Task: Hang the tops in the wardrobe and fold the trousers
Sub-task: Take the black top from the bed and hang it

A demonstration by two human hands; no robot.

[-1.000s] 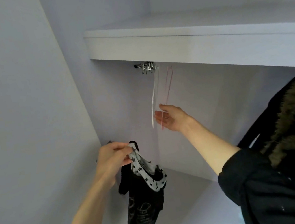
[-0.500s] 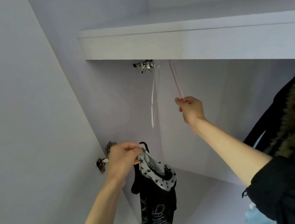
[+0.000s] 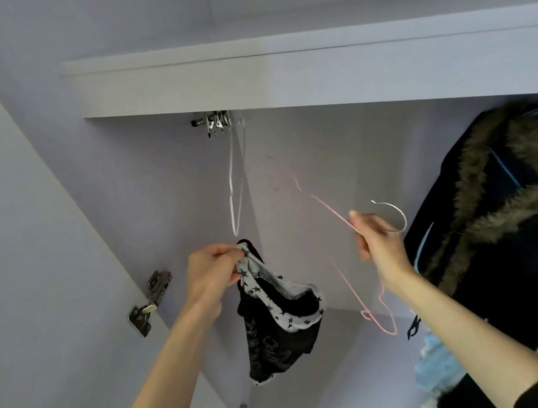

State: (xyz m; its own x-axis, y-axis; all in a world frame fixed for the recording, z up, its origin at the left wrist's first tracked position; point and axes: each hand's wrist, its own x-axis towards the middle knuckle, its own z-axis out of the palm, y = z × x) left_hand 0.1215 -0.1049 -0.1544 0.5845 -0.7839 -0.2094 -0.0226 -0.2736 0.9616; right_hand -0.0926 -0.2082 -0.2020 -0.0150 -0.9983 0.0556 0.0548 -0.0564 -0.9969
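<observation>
Wardrobe interior (image 3: pixel 308 170), pale lilac, seen from below. Shelf (image 3: pixel 311 70) across the top, front edge spanning the view. Dark coat with fur-trimmed hood (image 3: pixel 509 204) hanging at right, filling that side; a pale blue garment (image 3: pixel 436 370) below it, partly blurred. Open door panel (image 3: pixel 28 272) at left, with two metal hinges (image 3: pixel 150 301) on the inner wall beside it. Rail bracket (image 3: pixel 213 125) of bright metal under the shelf, at centre. White wire hanger (image 3: pixel 234 188) suspended beside the bracket, hanging free directly above the left hand.

Black top with star-print neckline (image 3: pixel 277 323) dangling at centre, below the white hanger and just left of the pink one. Left hand (image 3: pixel 210 277) pinching the neckline's upper edge, fingers curled round the fabric; garment body hanging straight beneath that hand. Right hand (image 3: pixel 378 243) closed round the neck of a pink wire hanger (image 3: pixel 342 221), off the rail, hook curving right toward the coat, lower corner pointing down. Top and pink hanger near each other but apart, an open gap between the two hands.
</observation>
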